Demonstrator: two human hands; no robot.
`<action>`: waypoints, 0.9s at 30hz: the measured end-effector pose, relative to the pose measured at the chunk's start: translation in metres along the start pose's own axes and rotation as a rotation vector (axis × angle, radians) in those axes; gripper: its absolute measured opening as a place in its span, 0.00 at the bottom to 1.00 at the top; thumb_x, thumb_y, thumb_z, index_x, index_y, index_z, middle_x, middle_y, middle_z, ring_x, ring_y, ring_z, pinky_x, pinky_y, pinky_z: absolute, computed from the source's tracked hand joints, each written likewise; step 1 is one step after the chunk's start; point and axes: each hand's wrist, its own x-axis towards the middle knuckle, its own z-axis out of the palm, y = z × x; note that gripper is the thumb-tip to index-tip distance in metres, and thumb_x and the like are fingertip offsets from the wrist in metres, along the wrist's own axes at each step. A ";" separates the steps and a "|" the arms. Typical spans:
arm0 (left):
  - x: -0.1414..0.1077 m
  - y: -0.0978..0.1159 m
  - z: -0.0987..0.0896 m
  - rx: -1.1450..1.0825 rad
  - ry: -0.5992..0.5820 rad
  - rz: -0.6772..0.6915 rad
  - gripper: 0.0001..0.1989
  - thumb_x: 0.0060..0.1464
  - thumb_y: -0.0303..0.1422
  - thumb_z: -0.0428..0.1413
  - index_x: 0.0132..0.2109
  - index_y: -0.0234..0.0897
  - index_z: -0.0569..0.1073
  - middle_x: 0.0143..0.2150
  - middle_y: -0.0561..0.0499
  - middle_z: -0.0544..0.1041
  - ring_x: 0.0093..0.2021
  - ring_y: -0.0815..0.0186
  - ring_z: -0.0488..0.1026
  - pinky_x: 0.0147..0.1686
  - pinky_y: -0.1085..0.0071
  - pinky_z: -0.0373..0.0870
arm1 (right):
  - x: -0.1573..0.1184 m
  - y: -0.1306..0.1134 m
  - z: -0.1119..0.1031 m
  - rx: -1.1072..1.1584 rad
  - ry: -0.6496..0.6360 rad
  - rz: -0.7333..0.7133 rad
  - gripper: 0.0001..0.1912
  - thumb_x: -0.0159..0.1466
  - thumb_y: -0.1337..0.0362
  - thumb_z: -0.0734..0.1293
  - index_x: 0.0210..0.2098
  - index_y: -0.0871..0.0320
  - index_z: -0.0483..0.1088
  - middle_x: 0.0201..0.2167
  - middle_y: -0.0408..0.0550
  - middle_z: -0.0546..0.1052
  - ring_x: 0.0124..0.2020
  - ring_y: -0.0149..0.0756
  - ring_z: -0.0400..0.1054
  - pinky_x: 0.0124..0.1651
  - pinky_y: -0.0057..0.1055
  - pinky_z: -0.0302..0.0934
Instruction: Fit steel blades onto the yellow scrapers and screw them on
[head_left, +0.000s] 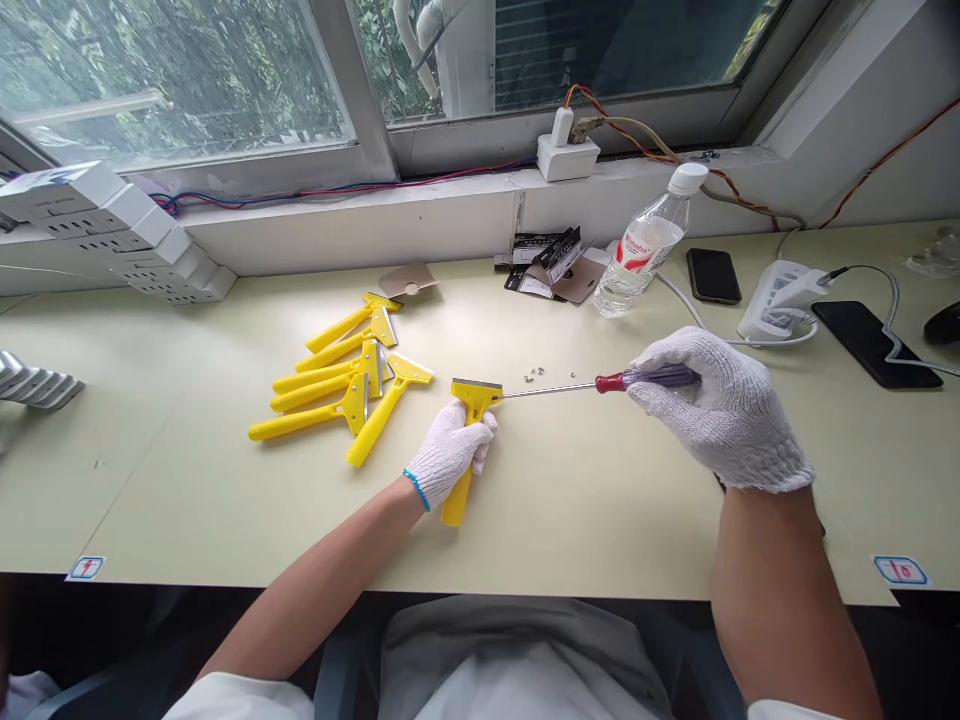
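Note:
My left hand (pixel 450 455), in a white knit glove with a blue cuff, grips the handle of a yellow plastic scraper (pixel 472 400) upright on the desk. My right hand (pixel 720 405), also gloved, holds a screwdriver (pixel 577 388) with a red and purple handle. Its long steel shaft reaches left, and the tip meets the scraper's head by its metal blade. Several small metal screws (pixel 534 375) lie on the desk above the shaft. Several more yellow scrapers (pixel 337 375) lie in a loose pile left of my left hand.
A pale green desk (pixel 600 540) runs under the window. Along the back stand a water bottle (pixel 645 245), dark packaging cards (pixel 547 270), and a black phone (pixel 712 275). A white charger (pixel 780 300) and tablet (pixel 874 343) sit right. White boxes (pixel 112 230) stack at left.

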 end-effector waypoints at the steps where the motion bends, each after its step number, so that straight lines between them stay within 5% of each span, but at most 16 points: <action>1: 0.000 0.000 0.000 0.000 0.000 -0.002 0.10 0.46 0.26 0.57 0.38 0.40 0.68 0.28 0.55 0.71 0.20 0.72 0.62 0.22 0.72 0.64 | 0.000 0.001 0.000 0.005 0.009 0.017 0.09 0.65 0.61 0.77 0.44 0.51 0.77 0.41 0.47 0.82 0.35 0.41 0.79 0.41 0.39 0.77; 9: 0.002 -0.006 -0.003 0.004 -0.029 0.028 0.08 0.49 0.27 0.56 0.39 0.40 0.68 0.26 0.56 0.71 0.20 0.71 0.63 0.22 0.71 0.64 | -0.004 -0.003 0.017 0.123 0.195 0.221 0.19 0.63 0.60 0.80 0.50 0.50 0.74 0.33 0.42 0.82 0.20 0.37 0.74 0.25 0.36 0.73; 14: 0.002 -0.006 -0.002 -0.005 -0.064 0.029 0.09 0.49 0.28 0.57 0.40 0.40 0.69 0.26 0.57 0.69 0.20 0.70 0.63 0.22 0.71 0.65 | 0.002 -0.004 0.035 0.440 0.376 0.233 0.19 0.65 0.59 0.79 0.50 0.50 0.71 0.28 0.40 0.78 0.17 0.35 0.70 0.22 0.35 0.70; 22: 0.000 -0.003 -0.003 -0.140 -0.161 0.001 0.13 0.54 0.35 0.62 0.46 0.38 0.72 0.35 0.51 0.76 0.23 0.71 0.66 0.22 0.72 0.66 | -0.001 -0.007 0.065 0.711 0.091 0.393 0.16 0.71 0.50 0.73 0.48 0.53 0.73 0.41 0.48 0.81 0.30 0.36 0.77 0.28 0.34 0.74; 27: 0.001 -0.005 -0.004 -0.388 -0.220 -0.098 0.26 0.61 0.55 0.55 0.51 0.37 0.75 0.42 0.45 0.78 0.26 0.66 0.69 0.21 0.69 0.68 | 0.000 0.004 0.063 0.517 0.235 0.458 0.18 0.76 0.47 0.66 0.53 0.54 0.75 0.27 0.41 0.73 0.19 0.30 0.61 0.21 0.31 0.58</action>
